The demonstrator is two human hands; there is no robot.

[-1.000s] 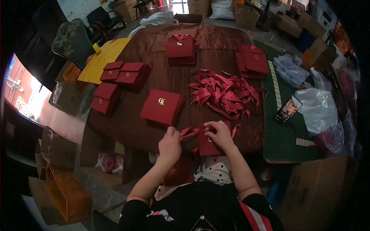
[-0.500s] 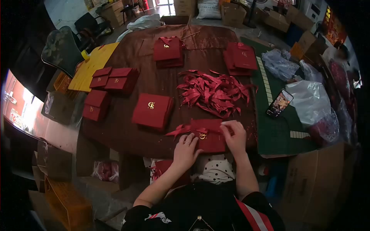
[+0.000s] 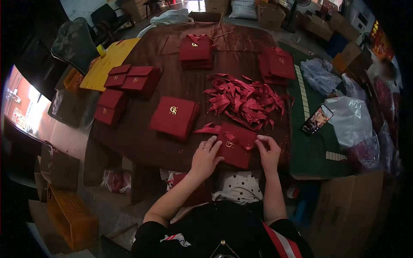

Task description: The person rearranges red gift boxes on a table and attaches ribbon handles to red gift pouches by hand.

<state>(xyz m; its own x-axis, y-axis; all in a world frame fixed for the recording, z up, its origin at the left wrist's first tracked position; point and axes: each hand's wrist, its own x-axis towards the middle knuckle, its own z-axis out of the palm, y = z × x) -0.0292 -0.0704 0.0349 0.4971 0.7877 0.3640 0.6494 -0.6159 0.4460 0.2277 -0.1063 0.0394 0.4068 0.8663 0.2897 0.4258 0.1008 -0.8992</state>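
Note:
A flat red gift bag (image 3: 237, 156) with a gold logo lies tilted at the near edge of the table. Across its upper part runs a red ribbon (image 3: 211, 128), one end sticking out to the left. My left hand (image 3: 205, 160) grips the bag's left edge between thumb and fingers. At the upper right corner, my right hand (image 3: 269, 154) pinches the bag with thumb and fingertips. Just beyond it is a heap of loose red ribbons (image 3: 245, 102). A stack of red bags (image 3: 174, 118) with the same logo sits to the left.
More red bag stacks stand at the back (image 3: 195, 53), the back right (image 3: 277, 66) and the left (image 3: 111, 107). A phone (image 3: 317, 119) lies on a green board (image 3: 309, 163) beside plastic bags (image 3: 350, 116). Cardboard boxes (image 3: 350, 206) and an orange crate (image 3: 73, 219) flank me.
The bag under my hands has turned slightly clockwise, and its ribbon now slants across the logo area. My right hand has shifted down its right side. The whole view has moved slightly.

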